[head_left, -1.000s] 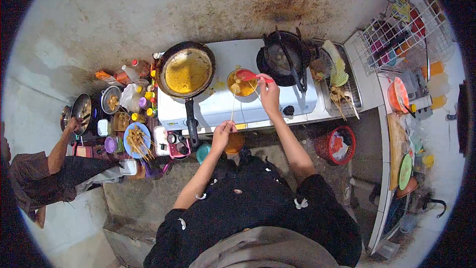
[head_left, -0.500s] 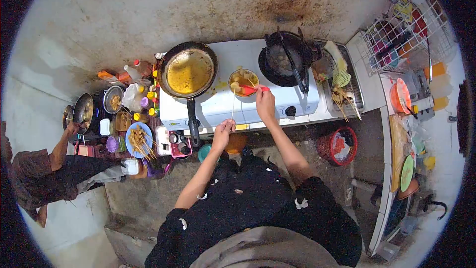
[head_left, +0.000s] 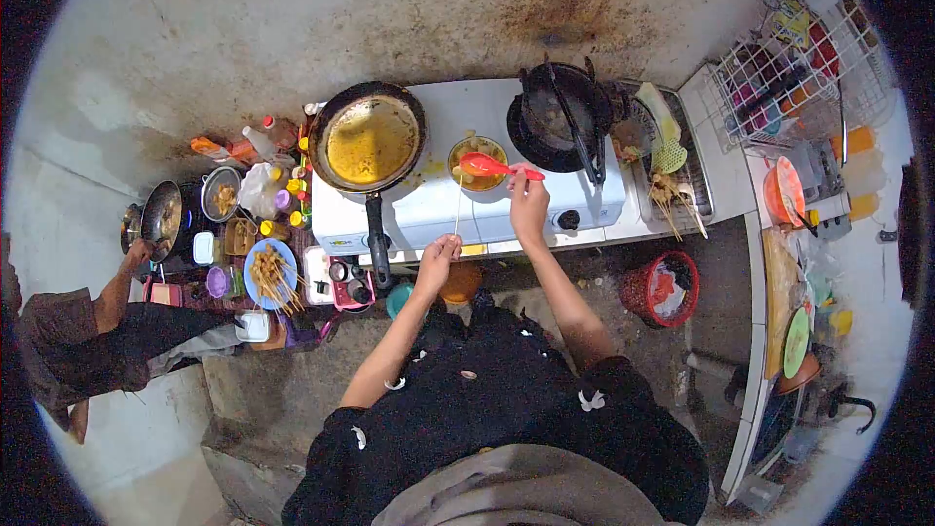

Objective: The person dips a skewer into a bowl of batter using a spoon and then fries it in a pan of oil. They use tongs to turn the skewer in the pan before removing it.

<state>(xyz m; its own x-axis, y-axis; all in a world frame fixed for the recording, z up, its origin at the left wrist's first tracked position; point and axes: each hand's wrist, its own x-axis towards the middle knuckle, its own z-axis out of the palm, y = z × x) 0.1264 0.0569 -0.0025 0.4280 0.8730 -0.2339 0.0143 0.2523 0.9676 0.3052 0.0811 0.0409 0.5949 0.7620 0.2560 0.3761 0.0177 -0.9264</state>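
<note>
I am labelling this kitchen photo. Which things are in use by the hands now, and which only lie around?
In use: right hand, red spoon, sauce bowl, left hand, skewer.

Lying about: frying pan, black wok, blue plate, red basket.

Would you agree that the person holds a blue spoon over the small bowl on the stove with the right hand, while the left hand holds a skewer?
Not quite: the spoon is red, not blue, as the head view shows. The right hand does hold it over the small bowl on the stove, and the left hand does hold a skewer.
</note>
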